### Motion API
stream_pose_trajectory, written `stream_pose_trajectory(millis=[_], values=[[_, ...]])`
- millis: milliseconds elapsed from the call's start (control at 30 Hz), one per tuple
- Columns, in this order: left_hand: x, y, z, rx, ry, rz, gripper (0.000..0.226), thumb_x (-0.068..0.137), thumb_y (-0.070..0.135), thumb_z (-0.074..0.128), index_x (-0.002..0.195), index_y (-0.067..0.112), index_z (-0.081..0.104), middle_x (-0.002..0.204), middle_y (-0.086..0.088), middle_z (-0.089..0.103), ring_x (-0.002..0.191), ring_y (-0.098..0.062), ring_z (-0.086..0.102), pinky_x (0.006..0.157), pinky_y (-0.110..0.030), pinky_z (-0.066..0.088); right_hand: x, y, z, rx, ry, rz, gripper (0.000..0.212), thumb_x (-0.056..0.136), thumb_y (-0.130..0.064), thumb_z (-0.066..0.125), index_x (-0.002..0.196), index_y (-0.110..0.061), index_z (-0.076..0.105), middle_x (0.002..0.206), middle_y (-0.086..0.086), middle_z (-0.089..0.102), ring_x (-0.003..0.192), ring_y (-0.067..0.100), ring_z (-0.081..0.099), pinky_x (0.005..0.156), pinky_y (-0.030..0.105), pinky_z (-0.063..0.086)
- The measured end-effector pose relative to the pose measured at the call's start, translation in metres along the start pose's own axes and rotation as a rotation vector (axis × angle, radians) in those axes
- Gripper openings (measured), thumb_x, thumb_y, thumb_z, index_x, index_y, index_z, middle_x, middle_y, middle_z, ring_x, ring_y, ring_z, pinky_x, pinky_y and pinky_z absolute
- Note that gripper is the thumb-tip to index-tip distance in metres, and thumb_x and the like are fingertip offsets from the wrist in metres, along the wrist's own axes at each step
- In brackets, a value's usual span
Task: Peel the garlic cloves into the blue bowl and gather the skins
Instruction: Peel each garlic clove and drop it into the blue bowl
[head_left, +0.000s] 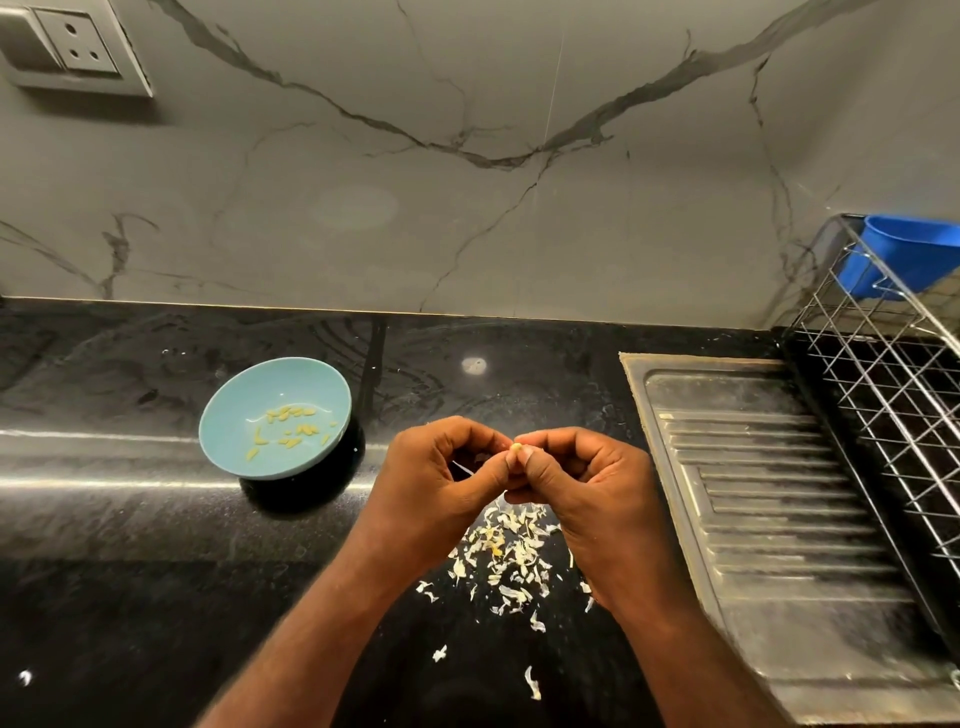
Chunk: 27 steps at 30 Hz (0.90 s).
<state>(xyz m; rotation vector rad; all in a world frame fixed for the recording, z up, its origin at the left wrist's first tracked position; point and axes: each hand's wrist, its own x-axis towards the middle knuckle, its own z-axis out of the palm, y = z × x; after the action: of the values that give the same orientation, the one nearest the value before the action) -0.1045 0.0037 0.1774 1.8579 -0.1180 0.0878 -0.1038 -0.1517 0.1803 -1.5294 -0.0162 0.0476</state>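
We see only a pale tip of the garlic clove (516, 448) (fingertips (530, 462) cover the rest); the blue tub (914, 249) and wire rack (883, 374) run off the right edge.

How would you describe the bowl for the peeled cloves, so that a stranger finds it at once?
Start at the black counter below the marble wall. The bowl is on it, just left of the left hand. It is shallow, pale blue and holds small yellow cloves, unlike the deep, bright blue tub in the wire rack at the far right.
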Motion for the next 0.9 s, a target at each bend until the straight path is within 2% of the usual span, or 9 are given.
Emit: stream_pose_trajectory(millis=[167,333,433,500,567,767,900], values=[[0.0,0.0,-0.001,-0.004,0.043,0.003,0.012,0.082,0.024,0.075,0.089,0.014,0.075,0.078,0.004,0.074,0.07,-0.011,0.071,0.065,-0.022,0.057,0.0,-0.002,0.003,-0.064,-0.007,-0.029,0.005,0.088,-0.011,0.069,0.09,-0.009,0.073,0.08,0.004,0.076,0.073,0.02,0.075,0.065,0.027,0.06],[-0.003,0.002,0.001,0.126,0.027,0.068,0.011,0.079,0.016,0.08,0.089,0.017,0.075,0.078,0.005,0.07,0.071,-0.01,0.069,0.062,-0.028,0.058,-0.002,-0.003,0.001,-0.144,0.006,-0.066,0.007,0.089,-0.006,0.069,0.087,-0.012,0.073,0.076,0.001,0.075,0.07,0.017,0.075,0.065,0.025,0.06],[-0.004,0.004,0.004,0.121,0.049,0.085,0.007,0.081,0.014,0.079,0.088,0.015,0.075,0.077,0.004,0.07,0.069,-0.008,0.069,0.06,-0.021,0.056,-0.003,-0.005,0.001,-0.197,0.002,-0.086,0.006,0.089,-0.008,0.07,0.086,-0.012,0.073,0.075,0.0,0.075,0.068,0.015,0.074,0.065,0.027,0.061],[-0.005,0.008,0.005,0.08,0.062,0.072,0.003,0.082,0.012,0.077,0.085,0.011,0.076,0.073,0.004,0.069,0.062,-0.001,0.065,0.056,-0.011,0.048,-0.003,-0.005,0.002,-0.22,0.008,-0.097,0.005,0.088,-0.01,0.071,0.085,-0.013,0.072,0.074,-0.001,0.074,0.067,0.015,0.073,0.065,0.029,0.061],[-0.004,0.01,0.005,0.014,0.042,0.036,0.003,0.083,0.011,0.075,0.085,0.008,0.075,0.07,0.003,0.07,0.059,0.001,0.065,0.055,-0.009,0.047,-0.003,-0.006,0.003,-0.235,0.015,-0.099,0.005,0.088,-0.012,0.072,0.084,-0.015,0.072,0.074,-0.002,0.074,0.066,0.014,0.073,0.065,0.029,0.061],[0.001,0.002,0.002,-0.29,-0.068,-0.088,0.013,0.081,0.017,0.074,0.09,0.008,0.076,0.076,-0.004,0.073,0.068,-0.012,0.065,0.061,-0.022,0.052,-0.006,-0.007,0.003,-0.323,0.063,-0.184,0.007,0.088,-0.018,0.072,0.083,-0.022,0.07,0.072,-0.012,0.072,0.065,0.007,0.07,0.06,0.018,0.056],[0.004,-0.007,0.003,-0.416,-0.092,-0.08,0.021,0.077,0.019,0.073,0.091,0.002,0.075,0.075,-0.006,0.071,0.067,-0.014,0.061,0.059,-0.022,0.05,-0.007,-0.01,0.002,-0.353,0.046,-0.206,0.007,0.088,-0.018,0.072,0.082,-0.022,0.07,0.071,-0.013,0.071,0.063,0.007,0.07,0.058,0.019,0.055]])
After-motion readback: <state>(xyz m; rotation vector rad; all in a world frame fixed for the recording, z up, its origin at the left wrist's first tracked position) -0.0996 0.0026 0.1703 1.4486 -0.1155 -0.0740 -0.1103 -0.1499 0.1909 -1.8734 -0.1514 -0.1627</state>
